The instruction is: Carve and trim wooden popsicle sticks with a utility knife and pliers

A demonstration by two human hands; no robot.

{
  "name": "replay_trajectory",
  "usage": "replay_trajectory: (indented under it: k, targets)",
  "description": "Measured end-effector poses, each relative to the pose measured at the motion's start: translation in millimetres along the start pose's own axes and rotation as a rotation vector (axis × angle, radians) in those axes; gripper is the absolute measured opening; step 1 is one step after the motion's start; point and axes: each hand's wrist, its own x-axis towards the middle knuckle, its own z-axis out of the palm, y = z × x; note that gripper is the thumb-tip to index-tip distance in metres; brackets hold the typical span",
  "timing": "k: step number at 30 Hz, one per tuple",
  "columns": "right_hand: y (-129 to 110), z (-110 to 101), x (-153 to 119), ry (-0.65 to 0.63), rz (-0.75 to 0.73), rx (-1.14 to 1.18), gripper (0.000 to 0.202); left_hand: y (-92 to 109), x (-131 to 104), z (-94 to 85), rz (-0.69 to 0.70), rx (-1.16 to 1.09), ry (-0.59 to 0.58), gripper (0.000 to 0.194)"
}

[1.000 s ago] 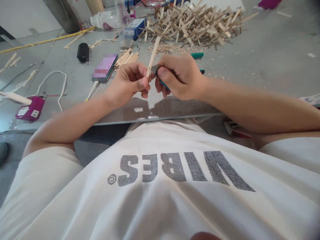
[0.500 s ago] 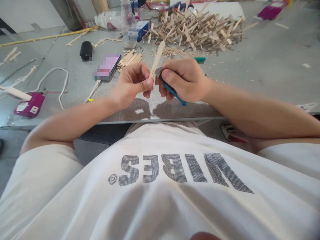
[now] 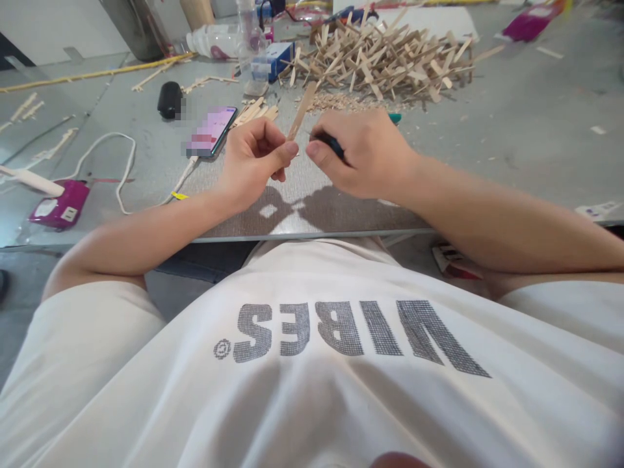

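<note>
Between thumb and fingers, my left hand point(image 3: 254, 156) pinches the lower end of a flat wooden craft stick point(image 3: 303, 109), which tilts up and to the right. My right hand point(image 3: 373, 153) is closed around a utility knife point(image 3: 332, 144). Only part of its dark handle shows; the rest is inside the fist. The thin tip pointing at the stick is hard to make out, and a small gap seems to separate the two. Behind my left hand lies a small stack of craft sticks point(image 3: 257, 112).
A large heap of craft sticks point(image 3: 380, 62) with wood shavings point(image 3: 346, 102) stands beyond my hands. A phone point(image 3: 212, 132) on a white cable, a black case point(image 3: 169, 99), a blue box point(image 3: 280, 60) and a clear bottle point(image 3: 214, 42) are to the left. A purple power adapter point(image 3: 61, 205) sits far left.
The craft stick has turned in my left hand and dipped slightly. My right hand has rolled over, so the knife's blue handle end and broad blade no longer show.
</note>
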Motion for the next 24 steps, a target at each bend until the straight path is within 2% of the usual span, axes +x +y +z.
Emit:
replay_trajectory:
  k: [4,9,17,24]
  targets:
    - [-1,-1,2,-0.122,0.094,-0.141,0.046,4,-1,-1.0,-0.005,0.061,0.012,0.043]
    - [-6,2,4,-0.235,0.074,-0.252,0.04,2,-2,-2.2,0.001,0.086,-0.013,0.046]
    - [11,16,1,-0.127,0.051,-0.267,0.041,-16,5,-4.5,0.001,0.062,-0.022,0.053]
    - [-1,10,4,-0.164,0.072,-0.364,0.044,-14,5,-9.1,0.014,0.076,-0.063,0.049]
